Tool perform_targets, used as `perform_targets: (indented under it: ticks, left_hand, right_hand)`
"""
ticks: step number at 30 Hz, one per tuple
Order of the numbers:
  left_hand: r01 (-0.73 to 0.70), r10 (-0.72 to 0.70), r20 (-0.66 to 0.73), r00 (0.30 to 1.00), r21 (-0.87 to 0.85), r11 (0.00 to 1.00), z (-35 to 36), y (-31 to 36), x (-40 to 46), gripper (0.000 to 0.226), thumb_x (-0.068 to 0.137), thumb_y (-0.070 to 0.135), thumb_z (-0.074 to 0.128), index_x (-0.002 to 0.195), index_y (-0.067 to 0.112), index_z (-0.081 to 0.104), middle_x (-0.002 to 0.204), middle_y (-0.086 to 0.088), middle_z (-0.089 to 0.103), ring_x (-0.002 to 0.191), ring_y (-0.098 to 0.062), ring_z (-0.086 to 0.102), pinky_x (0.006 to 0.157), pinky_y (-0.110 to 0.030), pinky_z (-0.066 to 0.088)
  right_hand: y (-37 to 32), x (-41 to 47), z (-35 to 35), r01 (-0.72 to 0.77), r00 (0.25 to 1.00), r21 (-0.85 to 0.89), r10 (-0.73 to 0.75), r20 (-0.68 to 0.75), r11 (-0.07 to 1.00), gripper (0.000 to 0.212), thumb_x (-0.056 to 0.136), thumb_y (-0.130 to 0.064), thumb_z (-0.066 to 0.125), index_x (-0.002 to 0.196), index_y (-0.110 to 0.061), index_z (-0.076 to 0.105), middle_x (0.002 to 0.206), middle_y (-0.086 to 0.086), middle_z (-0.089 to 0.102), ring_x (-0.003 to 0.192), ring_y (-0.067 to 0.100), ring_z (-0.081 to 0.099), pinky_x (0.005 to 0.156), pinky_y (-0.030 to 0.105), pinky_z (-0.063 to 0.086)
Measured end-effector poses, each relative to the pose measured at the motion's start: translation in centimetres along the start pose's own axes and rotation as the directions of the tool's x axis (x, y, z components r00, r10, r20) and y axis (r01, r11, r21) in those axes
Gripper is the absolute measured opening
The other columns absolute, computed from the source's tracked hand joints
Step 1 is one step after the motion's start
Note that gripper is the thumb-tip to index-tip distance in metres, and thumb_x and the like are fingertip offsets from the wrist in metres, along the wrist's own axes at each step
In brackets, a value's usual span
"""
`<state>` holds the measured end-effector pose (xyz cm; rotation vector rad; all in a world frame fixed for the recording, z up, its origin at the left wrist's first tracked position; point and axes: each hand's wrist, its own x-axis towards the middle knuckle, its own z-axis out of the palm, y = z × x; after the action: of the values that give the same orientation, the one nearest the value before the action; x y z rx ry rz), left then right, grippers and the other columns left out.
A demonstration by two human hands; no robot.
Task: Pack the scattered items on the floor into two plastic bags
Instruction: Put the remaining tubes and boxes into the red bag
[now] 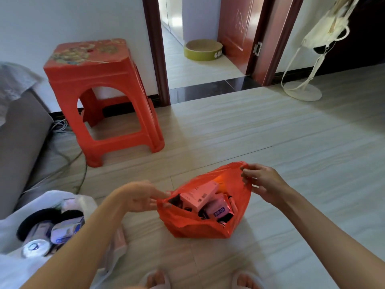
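Two plastic bags sit on the tiled floor (pixel 270 132): one red bag (pixel 200 226) in front of the person's feet and one white bag (pixel 12 224) at the lower left, beside the grey sofa (pixel 18 147). Both hands work on the red bag. The left hand (pixel 141 197) pinches the bag's left rim between thumb and fingers, a narrow grip on the plastic. The right hand (pixel 264 182) pinches the far right rim in the same way, so the mouth is held wide apart. Inside, one pink box (pixel 200 195) lies on top of several smaller packets (pixel 218 211), too jumbled to count. The white bag gapes open and shows a few pouches and one round tin lid (pixel 35 247). One red plastic stool (pixel 100 90) stands against the wall at the far left. Two slippers (pixel 156 280) show at the bottom edge. One white stand (pixel 302 90) rests at the far right.
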<state>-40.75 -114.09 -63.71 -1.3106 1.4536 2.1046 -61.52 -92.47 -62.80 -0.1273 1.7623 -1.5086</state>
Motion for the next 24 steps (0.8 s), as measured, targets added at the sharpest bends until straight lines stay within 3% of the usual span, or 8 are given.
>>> perform_targets:
  ticks: [4,7,9,12,15,18,19,24]
  left_hand:
    - [0.076,-0.083,0.037,0.996,0.16,0.984,0.3,-2.3,-1.4,0.008,0.086,0.0,0.059,0.091,-0.006,0.059,0.074,-0.015,0.071,0.057,-0.015,0.069,0.051,-0.019,0.055]
    - [-0.156,0.171,-0.06,0.984,0.199,0.968,1.3,-1.5,-2.2,0.017,0.086,0.004,0.061,0.098,0.013,0.054,0.075,-0.006,0.07,0.057,-0.006,0.065,0.053,-0.019,0.05]
    - [-0.409,0.433,-0.199,0.879,0.152,0.9,2.0,-0.1,-1.9,0.029,0.084,-0.002,0.061,0.094,0.02,0.045,0.08,-0.008,0.066,0.067,-0.013,0.062,0.061,-0.022,0.045]
    - [-0.598,0.666,-0.261,0.699,0.299,0.744,3.8,3.5,-1.6,0.034,0.083,-0.01,0.056,0.092,0.018,0.038,0.078,-0.01,0.056,0.069,-0.021,0.056,0.055,-0.017,0.046]
    - [-0.601,0.819,-0.223,0.529,0.583,0.547,4.7,5.6,-1.5,0.029,0.086,-0.004,0.055,0.099,0.014,0.037,0.078,-0.004,0.055,0.068,-0.011,0.054,0.056,-0.013,0.042]
    - [-0.635,0.878,-0.273,0.394,0.609,0.475,5.5,7.2,-1.1,0.023,0.087,0.0,0.056,0.101,0.01,0.04,0.078,0.001,0.054,0.07,-0.004,0.052,0.059,-0.01,0.042]
    - [-0.627,0.872,-0.299,0.387,0.608,0.487,5.7,7.3,-0.8,0.021,0.088,0.001,0.055,0.1,0.01,0.04,0.077,0.002,0.053,0.069,-0.005,0.052,0.058,-0.01,0.041]
    - [-0.49,0.802,-0.299,0.517,0.665,0.564,5.3,5.3,0.9,0.009,0.091,0.005,0.051,0.092,0.013,0.048,0.073,0.004,0.052,0.065,-0.013,0.05,0.048,-0.013,0.038]
  right_hand:
    - [1.5,-0.7,-0.1,0.005,1.0,-0.046,-0.006,-0.01,0.999,0.013,0.089,0.001,0.053,0.087,-0.009,0.061,0.072,0.006,0.058,0.061,0.015,0.051,0.056,0.023,0.042]
    - [1.6,-1.2,0.9,0.043,0.998,-0.073,-0.046,-0.045,0.996,0.012,0.088,0.004,0.053,0.091,-0.004,0.062,0.07,0.007,0.058,0.056,0.012,0.052,0.051,0.017,0.044]
    - [0.9,-0.8,2.1,0.116,0.986,-0.115,-0.129,-0.109,0.987,0.014,0.087,0.006,0.052,0.092,-0.002,0.063,0.066,0.007,0.057,0.049,0.007,0.052,0.049,0.014,0.043]
    - [-1.7,0.3,3.4,0.253,0.947,-0.222,-0.288,-0.14,0.942,0.016,0.089,0.0,0.049,0.091,-0.005,0.064,0.068,0.004,0.059,0.058,0.01,0.053,0.057,0.019,0.043]
    - [-3.0,1.0,4.0,0.329,0.908,-0.298,-0.387,-0.162,0.896,0.013,0.092,-0.01,0.051,0.092,-0.008,0.064,0.073,0.002,0.062,0.067,0.014,0.056,0.065,0.027,0.044]
    - [-4.0,1.1,3.5,0.416,0.84,-0.344,-0.501,-0.208,0.841,0.012,0.091,-0.012,0.055,0.084,-0.012,0.064,0.068,-0.001,0.062,0.061,0.012,0.058,0.062,0.025,0.047]
    - [-4.0,1.0,3.4,0.42,0.834,-0.374,-0.514,-0.201,0.827,0.013,0.091,-0.012,0.056,0.082,-0.012,0.065,0.065,-0.001,0.062,0.058,0.012,0.058,0.061,0.024,0.047]
    - [-1.1,1.3,3.2,0.304,0.881,-0.405,-0.416,-0.226,0.862,0.016,0.09,-0.012,0.057,0.077,-0.009,0.066,0.063,0.004,0.062,0.054,0.014,0.058,0.062,0.027,0.046]
